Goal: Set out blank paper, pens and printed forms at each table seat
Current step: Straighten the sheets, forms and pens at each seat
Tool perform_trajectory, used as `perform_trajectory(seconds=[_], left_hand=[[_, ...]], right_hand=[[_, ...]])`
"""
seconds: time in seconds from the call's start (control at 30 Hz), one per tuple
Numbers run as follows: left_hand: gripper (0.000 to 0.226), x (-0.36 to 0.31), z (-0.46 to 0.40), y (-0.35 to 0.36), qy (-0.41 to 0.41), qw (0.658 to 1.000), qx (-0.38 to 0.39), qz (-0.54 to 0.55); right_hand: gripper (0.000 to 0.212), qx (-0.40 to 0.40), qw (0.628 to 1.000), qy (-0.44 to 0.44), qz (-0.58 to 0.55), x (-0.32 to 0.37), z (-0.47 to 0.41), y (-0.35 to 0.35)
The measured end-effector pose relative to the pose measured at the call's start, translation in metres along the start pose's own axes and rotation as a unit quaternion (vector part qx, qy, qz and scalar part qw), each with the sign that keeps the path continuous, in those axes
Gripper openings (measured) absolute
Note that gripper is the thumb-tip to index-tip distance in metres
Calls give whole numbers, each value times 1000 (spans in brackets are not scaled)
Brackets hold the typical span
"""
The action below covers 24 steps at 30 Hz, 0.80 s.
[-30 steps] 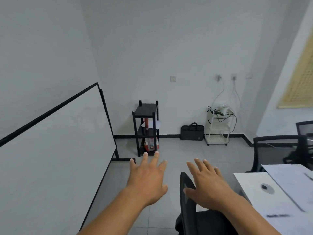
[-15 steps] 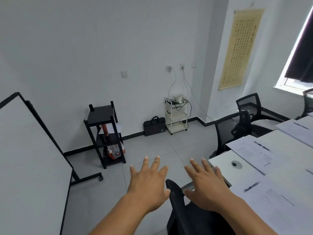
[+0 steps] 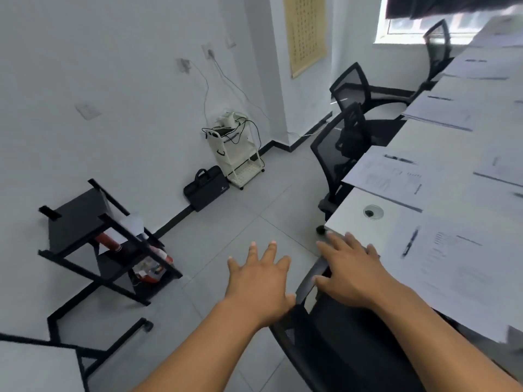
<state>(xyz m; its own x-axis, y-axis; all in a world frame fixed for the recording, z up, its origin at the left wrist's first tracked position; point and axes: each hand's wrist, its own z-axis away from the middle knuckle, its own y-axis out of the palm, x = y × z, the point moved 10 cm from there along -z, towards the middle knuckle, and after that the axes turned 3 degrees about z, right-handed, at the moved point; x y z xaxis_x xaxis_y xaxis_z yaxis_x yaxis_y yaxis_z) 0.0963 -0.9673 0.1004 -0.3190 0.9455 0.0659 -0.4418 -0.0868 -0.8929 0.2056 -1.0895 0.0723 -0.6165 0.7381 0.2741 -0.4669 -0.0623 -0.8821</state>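
A long white table (image 3: pixel 356 202) runs along the right side. Printed forms lie at its seats: the nearest form (image 3: pixel 464 267) has a dark pen (image 3: pixel 410 242) on it, and the form behind it (image 3: pixel 390 178) carries another pen (image 3: pixel 400 159). More sheets lie farther down the table. My left hand (image 3: pixel 259 280) hovers open over the floor with fingers spread. My right hand (image 3: pixel 349 271) is open, palm down, over the top of a black chair back (image 3: pixel 311 278) by the table's near corner. Neither hand holds anything.
Black mesh chairs (image 3: pixel 336 154) stand along the table's left side. A black shelf cart (image 3: pixel 99 244) with papers and bottles stands on the left. A black briefcase (image 3: pixel 205 188) and a white trolley (image 3: pixel 240 154) with cables sit by the wall. A whiteboard frame (image 3: pixel 36 363) is at lower left.
The view has swung right and tilted, so the table and its forms now fill the right side. Both hands stay spread and empty in front of me.
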Motion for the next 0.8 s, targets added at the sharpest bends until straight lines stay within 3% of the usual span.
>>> perform_trajectory(seconds=[0.27,0.57,0.8], left_hand=[[78,-88,-94,-53,180,983,-25,-38],[79,-131,-158,-49,333,940,-3,-76],[80,-179,-169,-35,405,909,29,-96]], right_hand=[[87,-30,980,192,-38,-108,18,-26],[88,-28,929,359,-78,-126,44,-26],[90,-20,900,428,-85,-157,71,-22]])
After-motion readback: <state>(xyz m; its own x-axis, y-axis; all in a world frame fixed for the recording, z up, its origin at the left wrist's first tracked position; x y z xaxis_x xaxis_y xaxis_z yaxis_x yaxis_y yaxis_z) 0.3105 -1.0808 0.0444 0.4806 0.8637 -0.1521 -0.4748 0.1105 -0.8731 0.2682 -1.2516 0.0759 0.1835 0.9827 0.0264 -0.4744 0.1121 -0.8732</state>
